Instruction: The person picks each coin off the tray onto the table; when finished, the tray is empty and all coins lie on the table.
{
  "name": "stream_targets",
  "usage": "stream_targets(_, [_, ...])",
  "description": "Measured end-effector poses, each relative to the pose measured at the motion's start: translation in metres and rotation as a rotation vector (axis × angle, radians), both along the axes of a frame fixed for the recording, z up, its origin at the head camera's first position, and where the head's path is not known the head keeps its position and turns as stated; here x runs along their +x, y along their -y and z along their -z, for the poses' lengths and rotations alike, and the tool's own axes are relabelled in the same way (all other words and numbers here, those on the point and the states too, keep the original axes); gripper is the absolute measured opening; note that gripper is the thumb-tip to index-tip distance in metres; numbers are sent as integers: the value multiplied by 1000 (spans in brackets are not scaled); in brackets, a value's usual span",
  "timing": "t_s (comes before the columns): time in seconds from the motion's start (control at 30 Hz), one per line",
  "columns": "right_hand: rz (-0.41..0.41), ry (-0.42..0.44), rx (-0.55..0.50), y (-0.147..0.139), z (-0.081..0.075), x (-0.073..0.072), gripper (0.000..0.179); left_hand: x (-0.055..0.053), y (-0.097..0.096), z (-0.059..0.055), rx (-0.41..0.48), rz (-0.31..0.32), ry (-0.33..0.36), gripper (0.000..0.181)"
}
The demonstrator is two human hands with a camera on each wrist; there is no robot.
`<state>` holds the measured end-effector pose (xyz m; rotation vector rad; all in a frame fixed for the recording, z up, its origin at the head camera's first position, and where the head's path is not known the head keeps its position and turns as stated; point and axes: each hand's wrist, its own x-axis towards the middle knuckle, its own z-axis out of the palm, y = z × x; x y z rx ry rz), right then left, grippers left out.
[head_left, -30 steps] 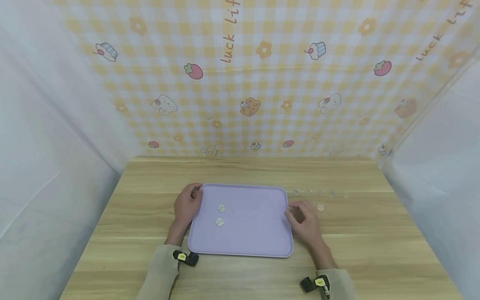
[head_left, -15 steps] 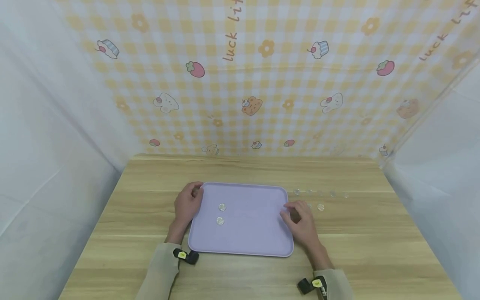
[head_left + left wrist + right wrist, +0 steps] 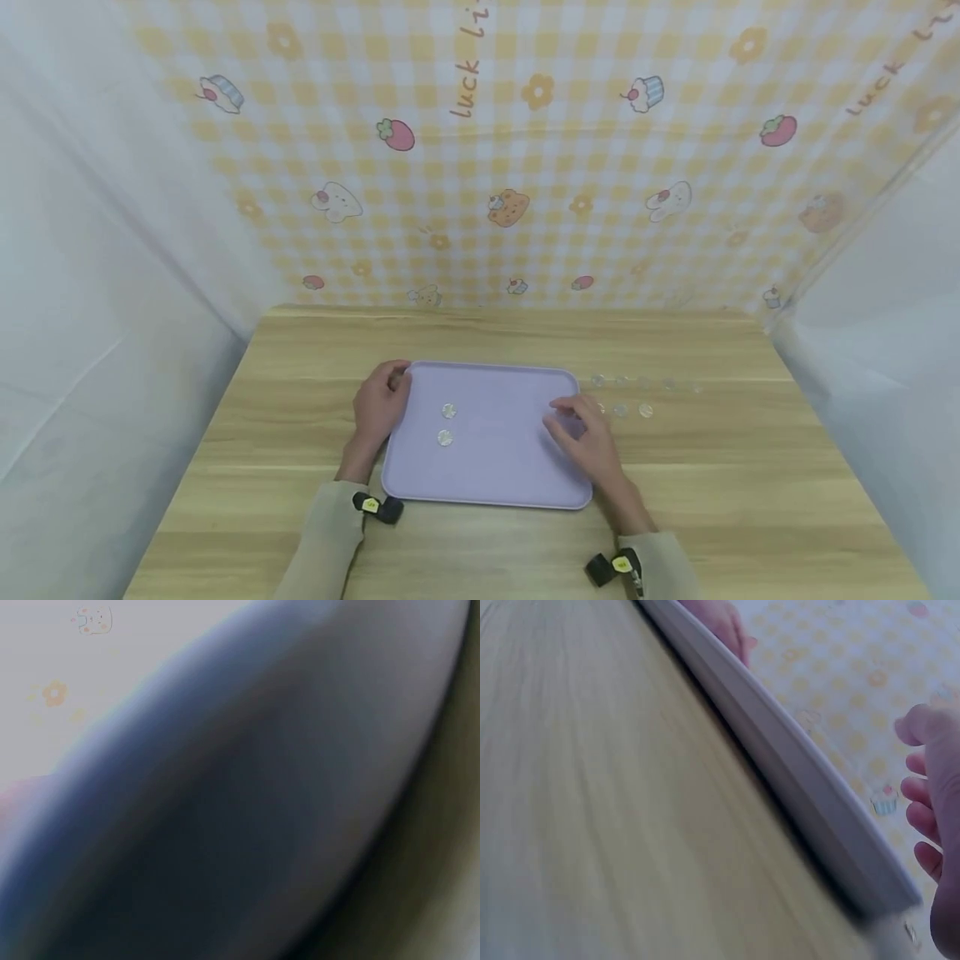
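A pale purple tray [image 3: 495, 471] lies on the wooden table, with two small clear patterned discs [image 3: 445, 437] on its left part. My left hand [image 3: 378, 410] grips the tray's left rim near the far corner. Over the right part of the tray is my right hand [image 3: 596, 446], thumb and forefinger apart and pointing left. No disc shows between its fingers [image 3: 919, 814] in the right wrist view. More clear discs [image 3: 646, 411] lie in two rows to the right of the tray; one is partly covered by the right hand. The left wrist view is mostly a blurred dark shape.
The wooden table [image 3: 750, 483] extends around the tray. Behind it hangs a yellow checked cloth [image 3: 480, 167], with white cloth [image 3: 97, 333] at the sides. A black wrist camera [image 3: 378, 507] sits on the left cuff; another [image 3: 611, 567] sits on the right.
My right hand has moved left from beside the tray's right rim to over the tray, uncovering more of the nearer row of discs. My left hand stays at the left rim.
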<state>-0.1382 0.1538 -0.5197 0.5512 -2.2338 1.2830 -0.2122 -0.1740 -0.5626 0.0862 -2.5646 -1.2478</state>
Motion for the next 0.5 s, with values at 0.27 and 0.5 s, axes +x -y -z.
stream_targets(0.27, [-100, 51, 1, 31, 20, -19, 26, 0, 1, 0, 6, -4, -1, 22])
stream_targets(0.5, [-174, 90, 38, 65, 22, -29, 22, 1, 1, 0, 7, -5, -7, 22])
